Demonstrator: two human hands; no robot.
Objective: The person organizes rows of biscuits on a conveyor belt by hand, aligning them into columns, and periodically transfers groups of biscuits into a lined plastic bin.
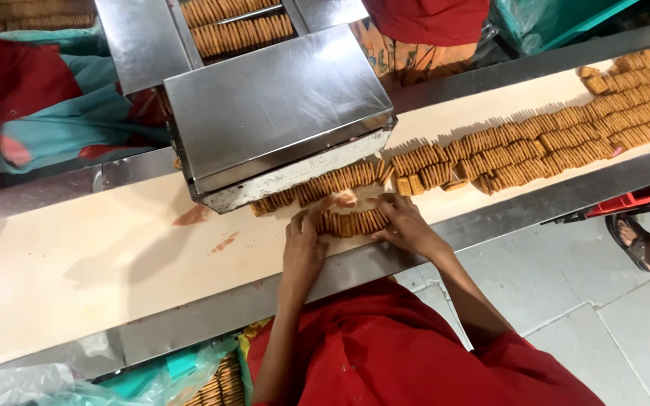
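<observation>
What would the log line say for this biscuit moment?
left hand: biscuit row end | right hand: other end | belt: biscuits under steel chute

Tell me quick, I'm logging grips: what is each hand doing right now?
Left hand: fingers pressed against the left end of a row of biscuits.
Right hand: fingers pressed against the row's right end, squeezing it between both hands.
</observation>
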